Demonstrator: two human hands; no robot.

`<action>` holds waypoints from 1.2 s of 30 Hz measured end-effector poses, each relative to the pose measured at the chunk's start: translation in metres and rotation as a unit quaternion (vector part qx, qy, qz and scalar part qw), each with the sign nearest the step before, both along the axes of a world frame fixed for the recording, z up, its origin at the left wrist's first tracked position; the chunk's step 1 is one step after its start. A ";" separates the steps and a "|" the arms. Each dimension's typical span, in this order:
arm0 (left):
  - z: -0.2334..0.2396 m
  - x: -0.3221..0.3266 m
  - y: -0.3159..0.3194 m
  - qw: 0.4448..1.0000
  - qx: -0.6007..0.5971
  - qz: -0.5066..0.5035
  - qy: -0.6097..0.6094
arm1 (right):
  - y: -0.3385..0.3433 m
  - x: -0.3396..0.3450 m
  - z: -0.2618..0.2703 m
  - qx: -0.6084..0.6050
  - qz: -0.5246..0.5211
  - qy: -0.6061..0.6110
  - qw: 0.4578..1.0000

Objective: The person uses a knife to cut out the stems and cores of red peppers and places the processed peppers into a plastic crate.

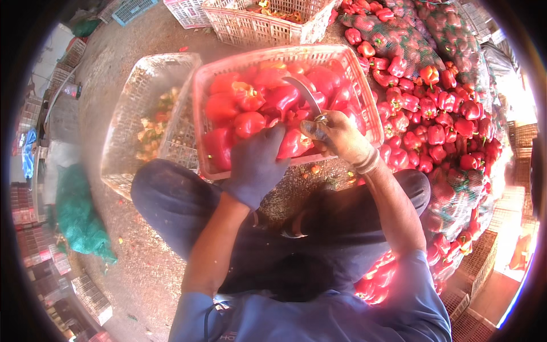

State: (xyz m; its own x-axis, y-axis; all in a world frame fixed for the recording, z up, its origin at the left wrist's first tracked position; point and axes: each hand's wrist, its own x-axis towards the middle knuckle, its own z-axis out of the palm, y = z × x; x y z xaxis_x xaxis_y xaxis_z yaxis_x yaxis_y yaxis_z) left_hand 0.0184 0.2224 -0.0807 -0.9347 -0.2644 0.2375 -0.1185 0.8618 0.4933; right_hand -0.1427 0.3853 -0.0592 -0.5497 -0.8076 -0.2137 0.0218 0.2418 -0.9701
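A red plastic crate full of red bell peppers stands before me. My right hand, in a light glove with dark fingertips, grips a knife with a curved blade, its tip pointing up and left over the peppers. My left hand, in a dark glove, is at the crate's near edge, beside a red bell pepper with a pale cut top; whether its fingers hold that pepper is hidden.
A pale crate with pepper scraps stands left, a larger pale crate beyond. Loose red peppers and filled mesh sacks are heaped right. A green mesh sack lies on the floor far left.
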 end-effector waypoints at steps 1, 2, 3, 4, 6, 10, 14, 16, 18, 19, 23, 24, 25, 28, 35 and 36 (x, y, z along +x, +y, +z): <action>0.000 -0.002 0.001 1.000 -0.014 0.006 0.005 | 0.000 -0.001 -0.002 -0.015 -0.005 0.010 1.000; 0.001 -0.003 0.001 1.000 -0.018 0.015 0.003 | -0.001 -0.002 -0.005 -0.031 -0.009 0.021 0.999; 0.003 -0.005 0.003 1.000 -0.020 0.022 0.001 | -0.002 -0.004 -0.007 -0.045 -0.014 0.032 0.998; 0.005 -0.006 0.004 0.999 -0.023 0.030 -0.001 | -0.001 -0.005 -0.012 -0.071 -0.010 0.072 0.995; 0.010 -0.009 0.004 0.999 -0.021 0.024 -0.007 | 0.004 -0.013 -0.018 -0.108 -0.024 0.051 0.993; -0.006 0.005 -0.027 0.996 0.004 0.085 -0.039 | 0.027 -0.048 -0.011 -0.089 -0.083 -0.082 0.989; 0.002 -0.016 -0.009 0.987 -0.054 0.078 -0.128 | 0.032 -0.046 -0.004 -0.165 0.009 0.041 0.985; -0.005 -0.025 -0.004 0.987 -0.116 0.036 -0.108 | 0.031 -0.046 -0.005 -0.178 0.032 -0.008 0.983; -0.003 -0.033 0.000 0.987 -0.134 0.021 -0.086 | 0.031 -0.041 -0.003 -0.176 0.016 -0.113 0.978; -0.005 -0.036 0.002 0.988 -0.122 0.029 -0.086 | 0.032 -0.038 0.000 -0.169 -0.010 -0.148 0.974; -0.037 -0.046 0.006 0.986 -0.144 0.051 -0.073 | 0.036 -0.033 0.008 -0.111 -0.086 -0.164 0.976; -0.049 -0.050 0.006 0.983 -0.166 0.049 -0.066 | 0.037 -0.036 0.002 -0.110 -0.083 -0.118 0.983; -0.059 -0.055 0.002 0.982 -0.174 0.040 -0.062 | 0.037 -0.038 -0.006 -0.108 -0.080 -0.073 0.988; -0.067 -0.064 -0.014 0.983 -0.184 0.015 -0.021 | 0.036 -0.039 -0.017 -0.126 -0.083 -0.079 0.985; -0.009 -0.064 0.008 0.915 0.392 0.020 0.091 | 0.034 -0.030 -0.023 -0.034 -0.064 0.004 0.997; 0.002 -0.062 0.010 0.882 0.468 0.008 0.046 | 0.031 -0.027 -0.020 -0.028 -0.053 0.018 0.998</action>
